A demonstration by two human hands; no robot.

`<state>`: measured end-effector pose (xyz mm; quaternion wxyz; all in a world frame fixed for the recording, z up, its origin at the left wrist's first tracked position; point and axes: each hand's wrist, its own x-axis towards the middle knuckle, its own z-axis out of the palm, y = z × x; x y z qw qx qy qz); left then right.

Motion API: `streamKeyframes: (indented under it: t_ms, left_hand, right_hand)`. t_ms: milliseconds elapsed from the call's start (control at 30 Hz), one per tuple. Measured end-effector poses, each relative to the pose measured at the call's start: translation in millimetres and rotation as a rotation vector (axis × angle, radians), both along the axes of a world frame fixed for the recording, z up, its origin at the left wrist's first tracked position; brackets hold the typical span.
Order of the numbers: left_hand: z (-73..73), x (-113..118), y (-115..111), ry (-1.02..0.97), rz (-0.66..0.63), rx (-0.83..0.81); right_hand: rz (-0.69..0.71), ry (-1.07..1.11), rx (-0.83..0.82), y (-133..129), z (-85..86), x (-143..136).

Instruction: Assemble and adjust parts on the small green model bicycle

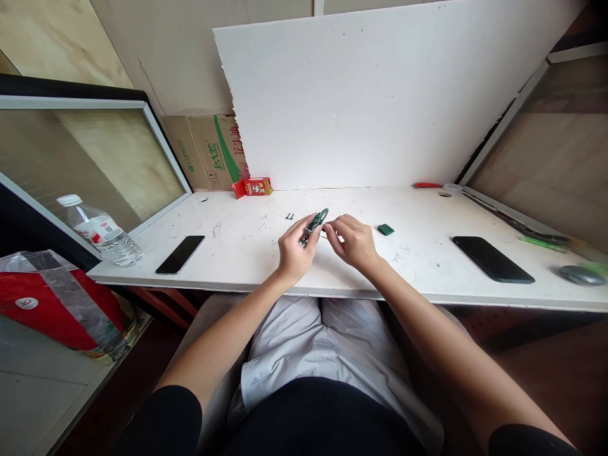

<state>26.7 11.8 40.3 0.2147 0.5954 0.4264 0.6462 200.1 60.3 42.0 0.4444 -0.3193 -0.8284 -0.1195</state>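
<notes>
- Left hand [295, 252]: its grip is closed around a dark green object [319, 219], held over the table [237, 250].
- Right hand [352, 242]: thumb and fingertips nearly together at the object's right side; I cannot tell whether this grip pinches anything.
- 1 small green block [386, 229] lies just right of the right hand.
- 2 tiny dark pieces [287, 217] lie just beyond the left hand.
- 1 black phone [180, 254] lies well apart, to the left.

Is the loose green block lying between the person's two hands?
No, the green block lies on the white table, to the right of the right hand.
</notes>
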Motion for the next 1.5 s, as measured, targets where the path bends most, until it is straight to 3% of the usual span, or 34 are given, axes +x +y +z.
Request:
streamKeyframes:
  t_ms: [267, 600, 800, 967, 1100, 1300, 1500]
  left_hand:
    - [-2.1, -2.8, 1.3, 0.084, 0.002, 0.052]
    - [-5.0, -5.4, 4.7, 0.083, -0.011, 0.008]
    - [-8.2, -5.8, 8.6, 0.135, 0.043, 0.142]
    - [-16.0, -4.1, 16.4, 0.229, 0.130, 0.327]
    - [-18.6, -5.8, 20.0, 0.310, 0.170, 0.422]
    - [-19.1, -7.4, 21.2, 0.356, 0.201, 0.469]
    - [-19.9, -5.9, 20.0, 0.347, 0.190, 0.458]
  right_hand:
    - [0.114, 0.109, 0.010, -7.9, 5.7, -1.1]
    - [0.004, -0.033, -0.006, -2.8, 5.3, 5.2]
    - [0.035, 0.042, 0.044, -6.0, 6.3, -1.3]
    - [0.030, -0.002, 0.200, -1.6, 4.8, 0.0]
    - [0.040, -0.059, 0.185, -1.7, 3.0, 1.2]
    - [0.042, 0.101, 0.177, -3.2, 3.1, -1.8]
    - [0.123, 0.045, 0.208, 0.1, 1.0, 1.3]
